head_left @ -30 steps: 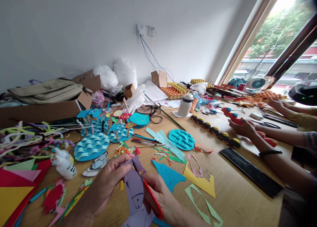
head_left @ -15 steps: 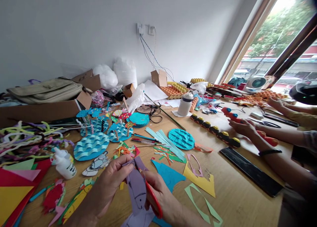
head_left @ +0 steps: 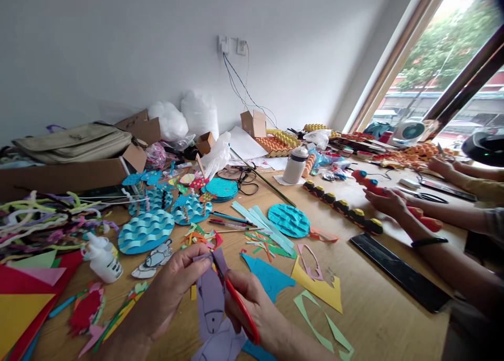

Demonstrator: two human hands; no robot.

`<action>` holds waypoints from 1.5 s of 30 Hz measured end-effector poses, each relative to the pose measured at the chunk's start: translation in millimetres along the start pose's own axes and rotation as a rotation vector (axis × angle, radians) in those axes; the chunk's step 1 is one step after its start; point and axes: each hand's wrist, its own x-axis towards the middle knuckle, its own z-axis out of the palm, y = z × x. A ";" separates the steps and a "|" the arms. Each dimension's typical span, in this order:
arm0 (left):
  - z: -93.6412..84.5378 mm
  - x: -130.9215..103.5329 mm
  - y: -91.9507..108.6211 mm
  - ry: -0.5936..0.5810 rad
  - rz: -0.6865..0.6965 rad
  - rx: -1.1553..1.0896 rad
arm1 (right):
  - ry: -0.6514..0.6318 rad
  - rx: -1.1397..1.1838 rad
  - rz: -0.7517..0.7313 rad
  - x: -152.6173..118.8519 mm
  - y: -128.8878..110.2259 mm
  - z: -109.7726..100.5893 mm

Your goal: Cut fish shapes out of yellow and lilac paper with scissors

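My left hand pinches purple fish-drawn paper sheet; right hand grips red-handled metal scissors; judged light, tearable: hold edges

Red-handled scissors slant against purple paper, its drawn fish apparently head-down.

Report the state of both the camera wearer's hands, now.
Left hand: closed, pinching the top of the purple paper with drawn outlines.
Right hand: closed, holding the red-handled scissors, blades at the paper.
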 end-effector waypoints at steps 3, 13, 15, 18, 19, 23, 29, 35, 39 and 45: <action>1.1 -1.5 1.6 0.023 0.004 0.005 | 0.003 0.021 0.011 -0.7 -4.6 1.1; -0.8 -0.1 0.9 0.072 0.036 -0.065 | -0.007 0.042 0.052 -1.8 -5.7 1.3; -0.4 0.4 -0.3 0.050 0.032 -0.065 | -0.019 0.027 0.041 -1.0 -4.5 1.4; 2.1 0.2 -1.9 0.021 0.034 -0.070 | -0.037 0.006 0.011 -0.8 -3.5 2.0; 3.1 0.1 -2.4 0.021 0.034 -0.076 | -0.036 0.001 0.007 -1.0 -3.4 2.1; 5.4 0.2 -4.4 0.017 0.024 -0.099 | -0.028 0.001 0.011 -1.5 -3.6 2.1; 4.8 0.6 -5.6 0.019 0.037 -0.064 | -0.003 0.030 0.038 -1.8 -5.2 2.5; 2.5 -1.1 -2.5 0.021 0.039 -0.001 | 0.011 0.020 0.065 -1.7 -9.5 1.5; 0.5 0.9 -1.6 0.063 0.033 -0.007 | -0.005 0.025 0.047 -0.9 -7.1 -0.2; -1.7 1.9 2.5 0.094 0.020 0.098 | -0.031 0.030 0.021 -0.9 5.0 -3.4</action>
